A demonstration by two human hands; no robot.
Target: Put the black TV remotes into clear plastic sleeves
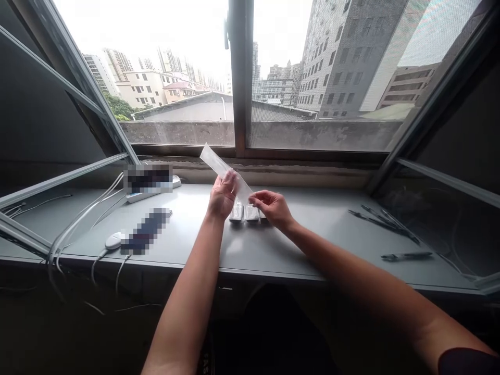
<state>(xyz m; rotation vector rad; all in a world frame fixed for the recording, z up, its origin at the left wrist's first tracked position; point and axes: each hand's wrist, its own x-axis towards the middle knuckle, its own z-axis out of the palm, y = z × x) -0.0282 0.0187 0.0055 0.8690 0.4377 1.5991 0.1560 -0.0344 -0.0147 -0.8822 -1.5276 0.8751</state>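
Strip (214,160) (translucent, slanting) is held in 2 hands (222,199).

At nine o'clock a partly blurred-out white strip (176,182) is sitting on the worktop (326,211), while between eight and nine a round white piece (114,240) is lying beside a blurred-out flat item (146,229). Past three o'clock slim dark sticks (390,225) are lying together, and another dark stick (406,256) is lying nearer four. At twelve o'clock a window frame (241,94) is standing upright.
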